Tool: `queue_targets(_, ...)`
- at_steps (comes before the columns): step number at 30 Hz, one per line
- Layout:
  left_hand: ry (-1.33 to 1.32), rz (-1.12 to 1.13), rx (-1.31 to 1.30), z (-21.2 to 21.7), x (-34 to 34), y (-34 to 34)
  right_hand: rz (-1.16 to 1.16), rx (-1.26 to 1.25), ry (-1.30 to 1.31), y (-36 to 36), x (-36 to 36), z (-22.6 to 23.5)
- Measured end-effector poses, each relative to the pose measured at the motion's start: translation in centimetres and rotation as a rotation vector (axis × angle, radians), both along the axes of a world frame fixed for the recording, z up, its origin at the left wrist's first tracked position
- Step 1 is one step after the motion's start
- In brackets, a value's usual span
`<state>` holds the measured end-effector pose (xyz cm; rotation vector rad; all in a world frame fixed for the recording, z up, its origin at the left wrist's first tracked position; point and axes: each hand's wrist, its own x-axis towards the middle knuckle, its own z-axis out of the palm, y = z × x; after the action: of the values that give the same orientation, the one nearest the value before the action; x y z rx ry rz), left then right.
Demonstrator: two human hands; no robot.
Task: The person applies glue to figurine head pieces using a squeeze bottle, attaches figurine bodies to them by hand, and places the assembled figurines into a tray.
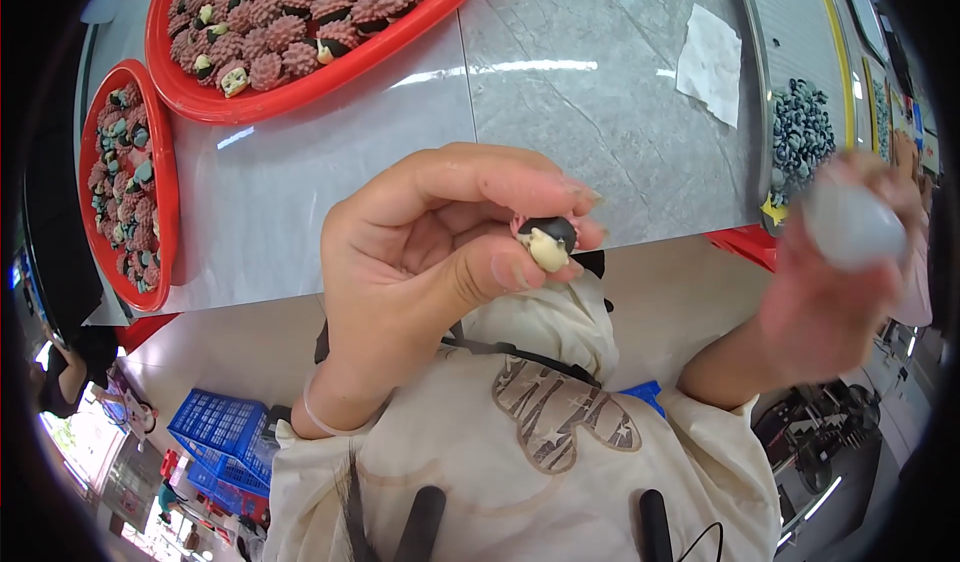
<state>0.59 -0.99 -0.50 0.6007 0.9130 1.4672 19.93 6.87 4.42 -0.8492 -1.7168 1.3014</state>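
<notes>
My left hand [440, 252] is raised in the middle of the view and pinches a small figurine [548, 240] between thumb and fingertips; it has a black and cream face and a pink edge. My right hand [830, 282] is blurred at the right and grips a pale, rounded translucent object [852, 224] near its fingertips. The two hands are apart, over the edge of a grey table [560, 112].
A large red tray [300, 92] of pink spiky figurines lies at the top left, a smaller red tray [165, 182] of similar ones at the left. A white paper sheet [712, 60] and a pile of dark blue pieces [800, 137] lie right. Blue crates [215, 432] stand below.
</notes>
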Motion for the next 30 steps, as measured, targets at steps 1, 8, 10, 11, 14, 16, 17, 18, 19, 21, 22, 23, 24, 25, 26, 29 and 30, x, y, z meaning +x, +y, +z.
queue_targets(1, -0.004, -0.004, -0.001, 0.0, 0.1, 0.1, -0.041, -0.045, 0.067, 0.3, 0.0, -0.6)
queue_targets(8, -0.026, -0.016, 0.059, -0.3, 0.5, -0.2, -0.17, 0.307, -0.192, 1.2, -4.5, -6.0)
queue_targets(10, 0.066, 0.031, 0.028, -0.1, 0.6, -0.2, -0.149, 0.352, -0.265, 1.4, -4.6, -6.7)
queue_targets(11, 0.055, 0.018, 0.037, -0.2, 0.6, -0.3, -0.099, 0.386, -0.319, 1.4, -4.6, -6.9)
queue_targets(14, 0.081, 0.017, 0.019, -0.2, 0.7, -0.2, -0.25, 0.54, -0.457, 2.2, -0.6, -4.4)
queue_targets(16, 0.087, 0.004, 0.02, 0.0, 1.0, 0.0, -0.487, 0.506, -0.641, 2.6, 3.8, -1.9)
queue_targets(17, 0.105, 0.01, 0.017, 0.1, 0.9, 0.0, -0.429, 0.423, -0.736, 2.7, 5.9, -1.3)
queue_targets(18, 0.103, 0.01, 0.013, -0.1, 1.0, 0.1, -0.376, 0.336, -0.833, 2.8, 7.0, -1.2)
queue_targets(19, 0.096, 0.001, 0.004, -0.4, 1.1, 0.3, -0.373, 0.333, -0.834, 2.8, 7.4, -1.7)
queue_targets(21, 0.094, -0.003, -0.005, -0.2, 1.2, 0.5, -0.375, 0.28, -0.826, 2.9, 7.7, -2.6)
queue_targets(22, 0.089, -0.015, 0.0, -0.1, 1.3, 0.5, -0.372, 0.279, -0.823, 3.0, 7.9, -2.7)
queue_targets(23, 0.083, -0.028, 0.006, -0.1, 1.3, 0.6, -0.382, 0.293, -0.776, 3.1, 8.1, -2.9)
queue_targets(24, 0.085, -0.026, 0.005, 0.0, 1.3, 0.6, -0.391, 0.308, -0.728, 3.2, 8.3, -3.0)
queue_targets(25, 0.086, -0.03, 0.0, 0.0, 1.2, 0.5, -0.389, 0.308, -0.725, 3.2, 8.4, -3.1)
queue_targets(26, 0.086, -0.034, -0.006, 0.0, 1.2, 0.5, -0.427, 0.383, -0.726, 3.3, 8.6, -3.2)
queue_targets(29, 0.102, -0.025, 0.004, 0.0, 1.0, 0.3, -0.505, 0.317, -0.441, 2.9, 8.1, -3.0)
queue_targets(30, 0.102, -0.022, 0.002, -0.1, 0.9, 0.2, -0.538, 0.172, -0.159, 2.6, 7.7, -2.8)
